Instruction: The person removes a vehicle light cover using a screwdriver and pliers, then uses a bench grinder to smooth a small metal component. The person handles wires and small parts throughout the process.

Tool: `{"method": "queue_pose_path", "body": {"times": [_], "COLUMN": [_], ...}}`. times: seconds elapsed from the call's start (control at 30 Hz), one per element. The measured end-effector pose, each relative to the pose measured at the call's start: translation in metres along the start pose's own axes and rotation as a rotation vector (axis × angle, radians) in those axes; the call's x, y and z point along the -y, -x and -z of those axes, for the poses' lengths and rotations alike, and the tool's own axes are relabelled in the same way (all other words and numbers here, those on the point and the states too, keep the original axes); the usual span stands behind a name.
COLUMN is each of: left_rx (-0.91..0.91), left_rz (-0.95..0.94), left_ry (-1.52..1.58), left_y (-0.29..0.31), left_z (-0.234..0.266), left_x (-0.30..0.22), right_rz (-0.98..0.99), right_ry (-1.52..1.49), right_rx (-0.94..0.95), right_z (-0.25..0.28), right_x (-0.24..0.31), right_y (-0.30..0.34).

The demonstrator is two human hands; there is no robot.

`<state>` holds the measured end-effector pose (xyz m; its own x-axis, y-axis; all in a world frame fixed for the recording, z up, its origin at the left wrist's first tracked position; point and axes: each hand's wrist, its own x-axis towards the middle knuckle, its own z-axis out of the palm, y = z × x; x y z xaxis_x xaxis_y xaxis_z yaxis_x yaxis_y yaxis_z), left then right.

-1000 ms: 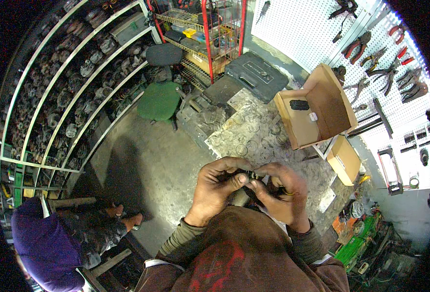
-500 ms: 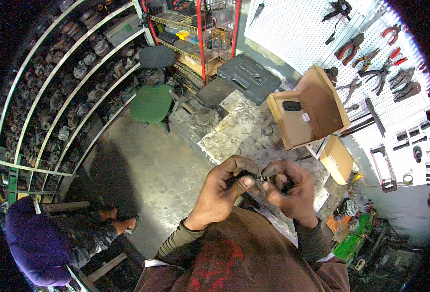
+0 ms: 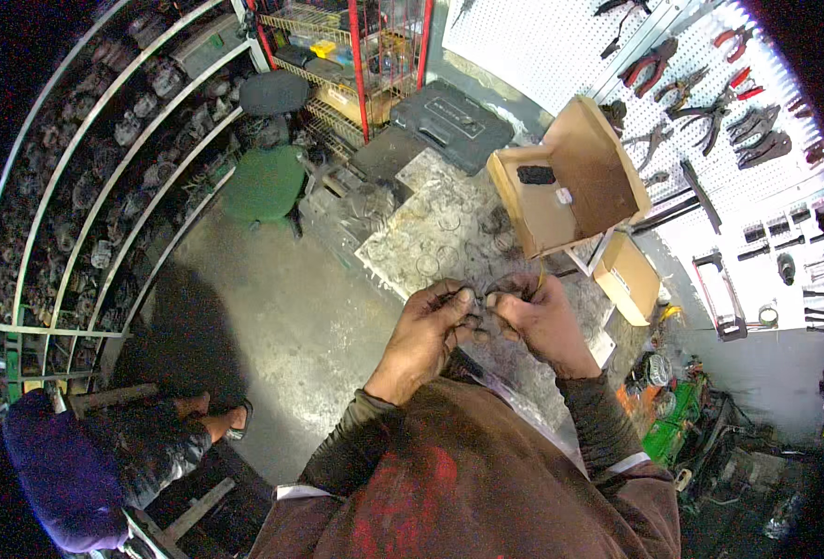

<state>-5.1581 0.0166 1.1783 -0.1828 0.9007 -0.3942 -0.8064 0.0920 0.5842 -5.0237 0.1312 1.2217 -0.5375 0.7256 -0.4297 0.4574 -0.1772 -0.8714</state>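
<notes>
My left hand and my right hand meet in front of my chest, above the near edge of a worn, stained workbench. Thumb and fingers are pinched together on both, fingertips nearly touching. Something small and thin seems to sit between them, but it is too small and too hidden by the fingers to name. Beyond my hands, several thin rings lie scattered on the bench top. An opened cardboard box with a black piece inside stands past my right hand.
A smaller cardboard box lies nearer on the right, below a pegboard with pliers. A dark hard case rests at the bench's far end. Leftward are a green chair, shelves of metal parts and a seated person.
Both hands have turned slightly and their fingertips have shifted, still pinched close together. The whole view has moved a little, so the surroundings sit further left and higher.
</notes>
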Motion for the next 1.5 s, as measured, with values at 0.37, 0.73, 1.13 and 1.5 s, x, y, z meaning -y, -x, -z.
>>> {"method": "queue_pose_path", "body": {"times": [0.37,0.73,1.13,1.5], "left_rx": [-0.054,0.071,0.126,0.17], "left_rz": [0.077,0.048,-0.041,0.037], "left_ry": [-0.216,-0.094,-0.175,0.02], "left_y": [-0.007,-0.014,-0.009,-0.013], "left_z": [-0.006,0.004,-0.004,-0.008], "left_x": [-0.003,0.0,-0.016,-0.016], "right_rz": [0.199,0.159,0.585,0.319], "right_ry": [0.092,0.09,0.399,0.054], "right_rx": [-0.025,0.042,-0.043,-0.131], "right_z": [0.011,0.014,0.015,0.015], "right_x": [0.01,-0.004,-0.009,0.003], "right_y": [0.017,0.02,0.016,0.024]}}
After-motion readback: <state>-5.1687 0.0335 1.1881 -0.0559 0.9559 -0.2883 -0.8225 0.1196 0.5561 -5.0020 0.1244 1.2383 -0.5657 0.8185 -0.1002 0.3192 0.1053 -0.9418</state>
